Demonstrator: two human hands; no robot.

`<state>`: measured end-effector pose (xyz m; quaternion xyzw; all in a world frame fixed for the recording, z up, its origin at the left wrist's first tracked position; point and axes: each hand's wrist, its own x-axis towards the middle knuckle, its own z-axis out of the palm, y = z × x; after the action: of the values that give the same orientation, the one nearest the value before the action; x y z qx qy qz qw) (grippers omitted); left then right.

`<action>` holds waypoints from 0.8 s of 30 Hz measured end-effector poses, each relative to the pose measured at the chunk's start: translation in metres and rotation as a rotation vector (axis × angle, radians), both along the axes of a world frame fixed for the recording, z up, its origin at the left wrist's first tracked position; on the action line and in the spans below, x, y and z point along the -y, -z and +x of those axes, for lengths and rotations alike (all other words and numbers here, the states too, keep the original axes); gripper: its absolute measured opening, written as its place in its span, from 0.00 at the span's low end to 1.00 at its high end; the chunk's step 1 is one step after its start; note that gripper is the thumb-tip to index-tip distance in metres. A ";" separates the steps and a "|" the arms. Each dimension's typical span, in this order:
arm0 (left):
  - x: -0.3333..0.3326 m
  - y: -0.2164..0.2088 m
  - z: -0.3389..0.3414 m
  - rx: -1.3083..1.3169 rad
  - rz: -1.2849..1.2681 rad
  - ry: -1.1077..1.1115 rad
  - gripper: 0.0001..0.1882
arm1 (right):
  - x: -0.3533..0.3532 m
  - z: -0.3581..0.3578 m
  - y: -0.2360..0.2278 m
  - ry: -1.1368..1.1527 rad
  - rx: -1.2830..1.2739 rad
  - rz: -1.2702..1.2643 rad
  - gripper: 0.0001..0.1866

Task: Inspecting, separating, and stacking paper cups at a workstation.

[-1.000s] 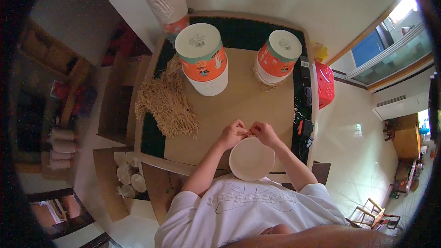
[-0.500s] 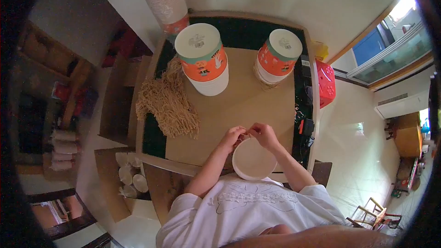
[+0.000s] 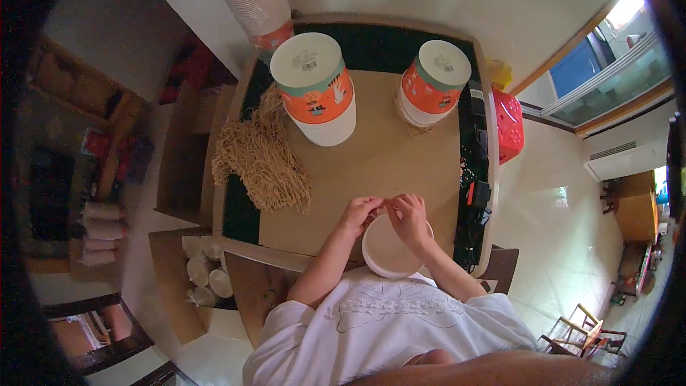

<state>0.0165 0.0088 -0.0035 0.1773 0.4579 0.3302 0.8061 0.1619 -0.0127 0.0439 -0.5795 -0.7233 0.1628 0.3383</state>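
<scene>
Both hands met over a white bowl at the near edge of the counter. The left hand and right hand pinched fingertips together at its far rim (what they pinched was too small to tell). A straw-coloured fibre bundle lay well to the left.

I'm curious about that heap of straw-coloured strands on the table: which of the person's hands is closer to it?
Left. The left hand is just right of the strand heap, at the white cup's rim. The right hand is farther right, over the cup.
</scene>
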 end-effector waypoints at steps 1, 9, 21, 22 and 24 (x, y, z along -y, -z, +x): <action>0.000 0.001 0.000 -0.006 0.003 0.002 0.06 | 0.002 0.000 0.000 0.002 -0.012 0.004 0.05; 0.001 -0.012 -0.001 -0.097 0.038 0.033 0.05 | 0.001 0.010 0.001 -0.043 -0.079 -0.107 0.06; 0.002 0.002 -0.002 -0.310 0.340 0.063 0.07 | -0.019 0.020 0.011 -0.105 -0.339 -0.520 0.04; 0.001 0.000 -0.003 -0.293 0.325 0.052 0.07 | -0.020 0.018 0.009 -0.108 -0.332 -0.525 0.04; 0.000 -0.002 -0.004 -0.355 0.354 0.077 0.07 | -0.020 0.016 0.002 -0.087 -0.319 -0.524 0.04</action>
<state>0.0130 0.0091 -0.0018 0.3883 0.5202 0.3378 0.6815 0.1779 0.0074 0.0418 -0.5828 -0.6186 0.4469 0.2791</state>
